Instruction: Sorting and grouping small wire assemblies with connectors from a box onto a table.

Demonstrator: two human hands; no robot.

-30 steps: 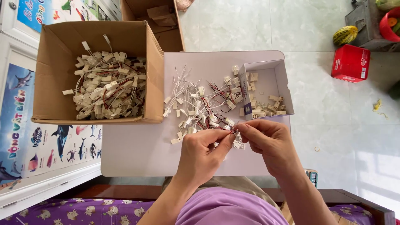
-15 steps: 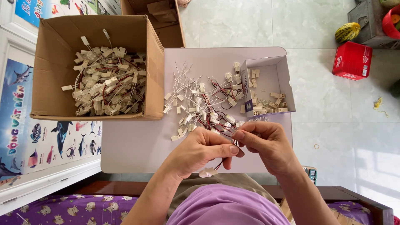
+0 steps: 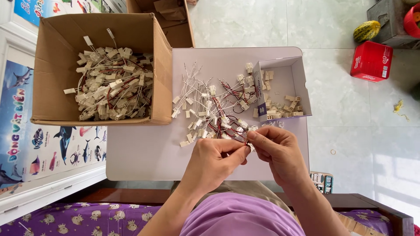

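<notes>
My left hand (image 3: 213,162) and my right hand (image 3: 278,150) meet over the near part of a pale lavender table (image 3: 144,153). Together their fingertips pinch a small white connector with red and white wires (image 3: 247,139). Just beyond the hands lies a loose pile of wired white connectors (image 3: 210,109). To its right stands a small open white box (image 3: 288,78) with several small beige plastic pieces inside.
A large cardboard box (image 3: 52,52) full of wired connectors sits at the table's left. A second cardboard box (image 3: 175,22) stands behind it. On the tiled floor to the right are a red tin (image 3: 371,61) and a striped gourd (image 3: 366,30). A poster mat (image 3: 26,131) lies at left.
Both hands stay together over the same spot, with the fingers shifting slightly around the connector; the left hand has dropped a little toward me.
</notes>
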